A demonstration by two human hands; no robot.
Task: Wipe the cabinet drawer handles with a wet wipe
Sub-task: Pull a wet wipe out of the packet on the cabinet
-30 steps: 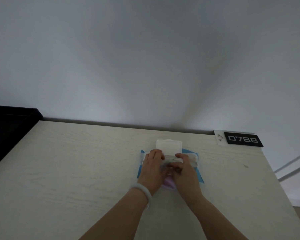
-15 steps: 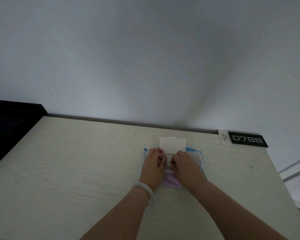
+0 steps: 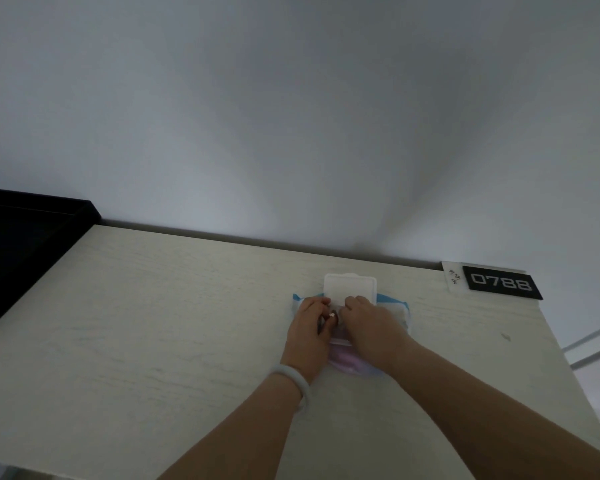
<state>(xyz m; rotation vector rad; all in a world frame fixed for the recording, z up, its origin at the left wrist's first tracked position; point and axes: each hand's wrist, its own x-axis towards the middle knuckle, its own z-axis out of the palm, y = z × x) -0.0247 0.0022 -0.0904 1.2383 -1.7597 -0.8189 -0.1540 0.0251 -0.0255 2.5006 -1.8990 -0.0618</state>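
My left hand [image 3: 309, 323] presses down on the flat blue-and-white soft plastic wet-wipe pack [image 3: 392, 308], fingers curled at its opening; my right hand [image 3: 368, 323] pinches there too, prob. on a wipe, can't tell. Both hands equally near. Pack's white hinged lid [image 3: 350, 289] is flipped open twd the far edge. Pack lies long axis left-right on the pale wood-grain tabletop [image 3: 153, 323], nr the far edge, right of centre. Black number plaque [image 3: 501, 283] sits in the far right corner; grey wall [image 3: 291, 116] behind.

The pale cabinet top [image 3: 153, 341] lies wide and bare across the left and lower part of the frame. In the centre right, the wipes pack [image 3: 392, 311] with its raised white lid [image 3: 350, 287] takes room. A black number plate [image 3: 501, 283] sits at the upper right corner, near the wall [image 3: 291, 116] behind. A black frame [image 3: 21, 251] borders the left edge.
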